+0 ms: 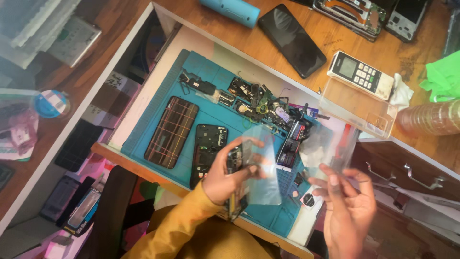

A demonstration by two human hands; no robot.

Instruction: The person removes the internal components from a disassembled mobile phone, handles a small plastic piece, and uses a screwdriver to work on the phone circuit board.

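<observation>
- Your left hand [225, 177] grips a phone [234, 165] edge-on, fingers curled around it, with a clear film [261, 168] held against it; thumb tip sits near the film's upper edge.
- The phone and film hang over the near edge of the blue mat [211, 91].
- Your right hand [347, 204] is off the mat's right corner, fingers spread and loosely bent. A second clear sheet [330, 146] rises from the fingertips; whether you pinch it or only touch it cannot be told, the sheet is blurred.
- On the mat, left of your left hand: an opened phone body [207, 148], back off, dark insides showing.
- Further left on the mat: a striped panel [171, 132] lying flat, just beside the opened body.
- Along the mat's far edge: a heap of small parts [258, 103], too fine to sort.
- Beyond the mat, on the wooden desk [345, 48]: a black phone [291, 41] face up, a blue cylinder [230, 10], a white remote [360, 75].
- A clear case [357, 108] lies just below the remote, off the mat's far right corner.
- Yellow sleeve [177, 228] covers your left forearm.
</observation>
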